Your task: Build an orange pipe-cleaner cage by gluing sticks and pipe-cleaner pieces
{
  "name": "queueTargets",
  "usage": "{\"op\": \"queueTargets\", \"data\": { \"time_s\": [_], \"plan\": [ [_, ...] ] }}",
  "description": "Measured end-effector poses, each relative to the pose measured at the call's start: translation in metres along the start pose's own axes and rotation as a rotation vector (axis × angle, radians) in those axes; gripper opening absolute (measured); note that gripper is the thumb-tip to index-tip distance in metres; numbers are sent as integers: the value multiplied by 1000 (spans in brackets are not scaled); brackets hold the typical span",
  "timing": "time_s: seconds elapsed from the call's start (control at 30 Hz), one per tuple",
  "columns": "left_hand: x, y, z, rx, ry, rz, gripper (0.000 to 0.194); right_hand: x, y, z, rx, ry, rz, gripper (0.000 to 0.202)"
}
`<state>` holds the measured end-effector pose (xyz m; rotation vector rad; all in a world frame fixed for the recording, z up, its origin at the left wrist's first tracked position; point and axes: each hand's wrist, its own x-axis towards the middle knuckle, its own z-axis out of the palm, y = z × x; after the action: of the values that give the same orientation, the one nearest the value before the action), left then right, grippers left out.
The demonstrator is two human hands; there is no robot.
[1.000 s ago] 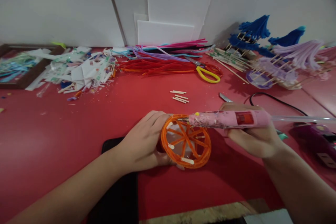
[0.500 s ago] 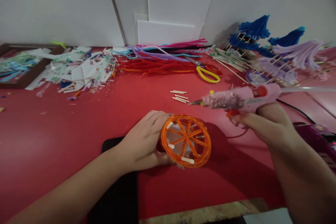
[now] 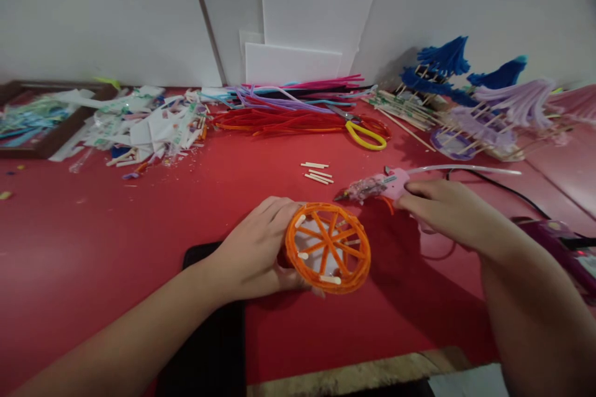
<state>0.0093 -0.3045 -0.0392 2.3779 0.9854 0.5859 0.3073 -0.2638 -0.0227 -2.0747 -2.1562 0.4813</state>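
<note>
My left hand (image 3: 261, 251) grips the side of an orange wheel-shaped piece (image 3: 329, 248), a round pipe-cleaner rim with crossing spokes. Short pale sticks show on its rim, and its underside is partly hidden. To the right, my right hand (image 3: 431, 208) is closed on the pink glue gun (image 3: 395, 184), which lies low over the red table with its nozzle pointing left, just above the orange piece. Several short sticks (image 3: 318, 177) lie beyond the piece, left of the nozzle.
Yellow-handled scissors (image 3: 365, 135) and red pipe cleaners (image 3: 279, 122) lie at the back. Scraps (image 3: 153, 127) and a brown tray (image 3: 51, 142) are left. Blue (image 3: 444, 57) and lilac (image 3: 521, 102) tasselled pieces stand back right. A black phone-like slab (image 3: 212, 347) lies under my left arm.
My right hand has lowered and moved left with the glue gun, which now sits nearer the table. The orange piece has shifted very slightly.
</note>
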Motion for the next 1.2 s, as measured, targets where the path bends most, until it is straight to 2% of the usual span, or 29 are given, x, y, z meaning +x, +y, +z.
{"op": "queueTargets", "data": {
  "time_s": [0.13, 0.2, 0.3, 0.37, 0.4, 0.43, 0.5, 0.57, 0.67, 0.9, 1.2],
  "plan": [
    [0, -1, 0, -5, -6, 17, 47, -2, 8, -7, -184, -92, 48, 36],
    [0, -3, 0, 12, -10, 27, 47, -4, 14, -15, -196, -78, 45, 35],
    [-1, -5, 1, 28, 2, 51, 50, -3, 15, -24, -132, 129, 25, 24],
    [-1, -5, 2, 18, 10, 62, 49, 0, 7, -23, -31, 270, -93, 20],
    [-1, -6, 2, 10, 13, 62, 48, 3, 1, -20, 21, 296, -188, 20],
    [-1, -6, 2, 5, 14, 62, 47, 8, -7, -17, 62, 292, -299, 21],
    [-1, -5, 2, 0, 19, 66, 47, 19, -24, -8, 60, 239, -417, 19],
    [-1, -5, 2, 1, 23, 78, 47, 33, -41, 0, -43, 162, -547, 18],
    [-1, -5, 2, -7, 24, 96, 48, 50, -61, 6, -172, 58, -649, 22],
    [-1, -6, 2, -35, -5, 76, 46, 71, -85, 7, -251, -86, -645, 20],
    [-1, -4, 1, -21, -37, 86, 39, 74, -89, 9, -245, -121, -596, 20]
  ]
}}
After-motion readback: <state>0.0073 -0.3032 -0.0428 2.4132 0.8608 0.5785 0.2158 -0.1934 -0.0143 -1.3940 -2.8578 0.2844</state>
